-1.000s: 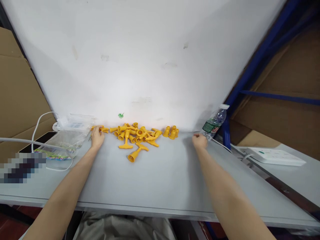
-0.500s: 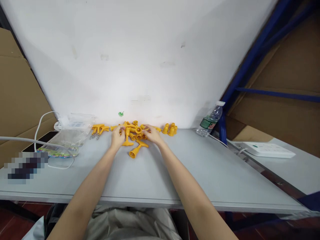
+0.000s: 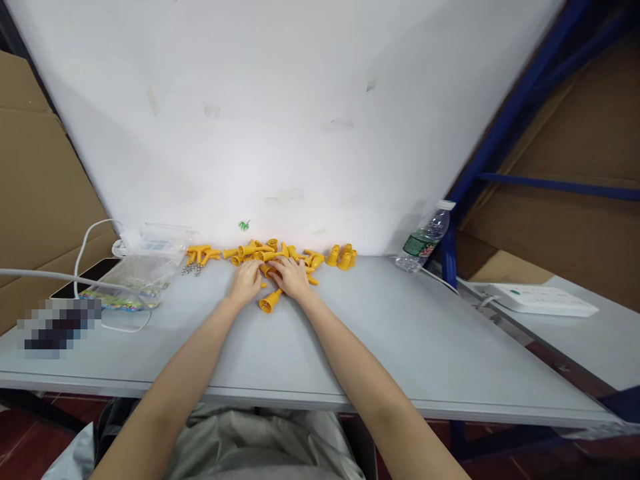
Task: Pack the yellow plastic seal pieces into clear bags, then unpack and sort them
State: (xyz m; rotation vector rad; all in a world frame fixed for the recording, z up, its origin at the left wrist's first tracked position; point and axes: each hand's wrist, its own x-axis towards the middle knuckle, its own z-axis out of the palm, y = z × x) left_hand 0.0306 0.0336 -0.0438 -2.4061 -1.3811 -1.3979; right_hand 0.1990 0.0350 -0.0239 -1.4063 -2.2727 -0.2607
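Observation:
A heap of several yellow plastic funnel-shaped parts [image 3: 273,253] lies on the grey table [image 3: 350,347] against the white back wall. My left hand [image 3: 246,281] and my right hand [image 3: 291,277] lie side by side, palms down, on the near edge of the heap, fingers stretched over the parts. One yellow part [image 3: 270,302] pokes out toward me between the two hands. A small group of yellow caps [image 3: 343,257] stands apart to the right of the heap. A few yellow T-shaped parts [image 3: 200,255] lie to the left, with small metal screws [image 3: 192,269] beside them.
Clear plastic bags [image 3: 143,267] with small items and a white cable [image 3: 90,237] lie at the left. A water bottle [image 3: 424,237] leans at the right against a blue rack post [image 3: 450,257]. A white power strip [image 3: 543,300] sits on the neighbouring table. Cardboard stands on both sides.
Both hands have come in from the sides to the middle of the heap and drawn slightly toward me. They now rest flat and close together on the yellow parts.

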